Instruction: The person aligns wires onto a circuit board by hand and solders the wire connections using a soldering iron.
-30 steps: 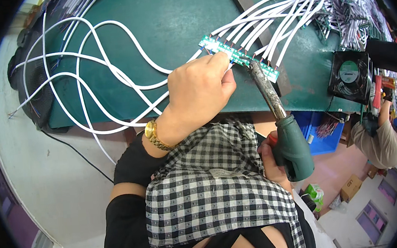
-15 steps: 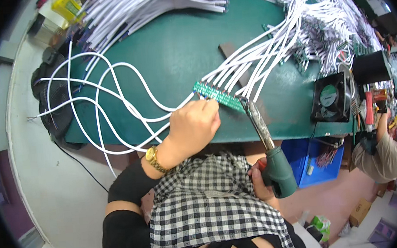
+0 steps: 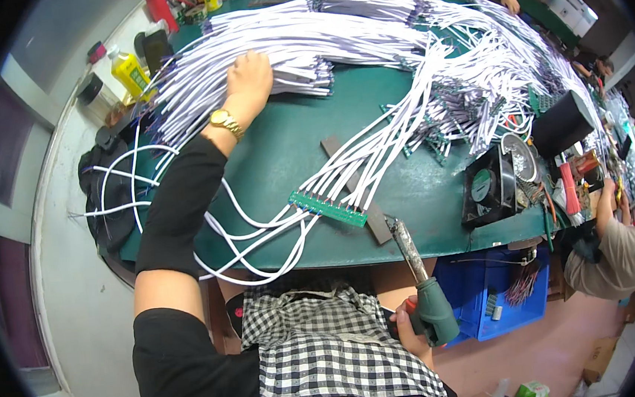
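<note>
My left hand (image 3: pixel 250 80) is stretched forward onto a thick pile of white cables (image 3: pixel 275 34). Its fingers are curled down and closed on a cable there; their tips are partly hidden. Low at the table's front edge, my right hand (image 3: pixel 415 332) grips a soldering iron (image 3: pixel 434 310) by its green handle, a red part showing beside the thumb. The iron's metal tip points up and left, just apart from a narrow green circuit board (image 3: pixel 327 208). White cables run from both long sides of this board, which lies on the green table unheld.
A dark flat bar (image 3: pixel 375 224) lies under the board's cables. To the right are a black fan (image 3: pixel 484 189), a round metal dish (image 3: pixel 519 156) and heaped cables with boards. A yellow bottle (image 3: pixel 129 73) stands at left. A blue bin (image 3: pixel 515 295) sits below; other people work nearby.
My left hand has let go at the circuit board and moved forward and left onto the cable pile. The soldering iron's tip has come away from the board. The view has shifted.
</note>
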Tool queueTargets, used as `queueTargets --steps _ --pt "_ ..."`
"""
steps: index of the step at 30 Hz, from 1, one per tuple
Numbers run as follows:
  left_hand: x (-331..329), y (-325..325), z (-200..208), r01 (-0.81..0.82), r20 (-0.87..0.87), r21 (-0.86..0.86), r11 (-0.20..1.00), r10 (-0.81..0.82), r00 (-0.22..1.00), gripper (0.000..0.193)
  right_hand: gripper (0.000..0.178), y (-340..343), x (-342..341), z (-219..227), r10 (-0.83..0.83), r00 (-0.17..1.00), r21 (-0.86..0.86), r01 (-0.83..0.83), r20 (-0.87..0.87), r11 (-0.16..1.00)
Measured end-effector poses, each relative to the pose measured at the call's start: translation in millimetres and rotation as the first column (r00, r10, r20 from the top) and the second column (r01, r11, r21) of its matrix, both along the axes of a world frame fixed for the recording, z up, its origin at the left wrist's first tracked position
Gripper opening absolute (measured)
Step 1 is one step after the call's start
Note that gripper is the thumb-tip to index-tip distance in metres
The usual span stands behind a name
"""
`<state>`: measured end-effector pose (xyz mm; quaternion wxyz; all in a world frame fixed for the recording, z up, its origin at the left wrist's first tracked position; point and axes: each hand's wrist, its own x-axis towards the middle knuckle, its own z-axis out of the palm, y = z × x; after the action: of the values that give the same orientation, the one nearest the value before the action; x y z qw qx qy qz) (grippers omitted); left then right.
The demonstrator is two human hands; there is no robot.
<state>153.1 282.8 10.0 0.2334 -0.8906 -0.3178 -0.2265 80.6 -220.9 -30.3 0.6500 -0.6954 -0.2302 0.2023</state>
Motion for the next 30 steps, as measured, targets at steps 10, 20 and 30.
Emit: queueTargets --steps 10,20,30 --pt "-80.5 -20.4 82.3 0.515 0.128 -0.001 0.857 -0.51 0.85 0.018 0.029 7.1 2.5 -17.2 0.028 0.997 -0.011 -0.027 0.066 1.0" --pt "-292.2 -18.3 40.7 0.562 -0.272 -0.466 0.684 -0.715 0.644 0.018 0.032 21.7 3.6 1.2 -0.099 0.989 0.141 0.114 -0.114 0.983" --pt "-287.6 -26.6 32.5 0.151 -0.062 -0.424 0.893 -0.195 0.979 0.026 0.033 28.2 3.0 0.2 -0.066 0.998 0.182 0.066 -0.01 0.981"
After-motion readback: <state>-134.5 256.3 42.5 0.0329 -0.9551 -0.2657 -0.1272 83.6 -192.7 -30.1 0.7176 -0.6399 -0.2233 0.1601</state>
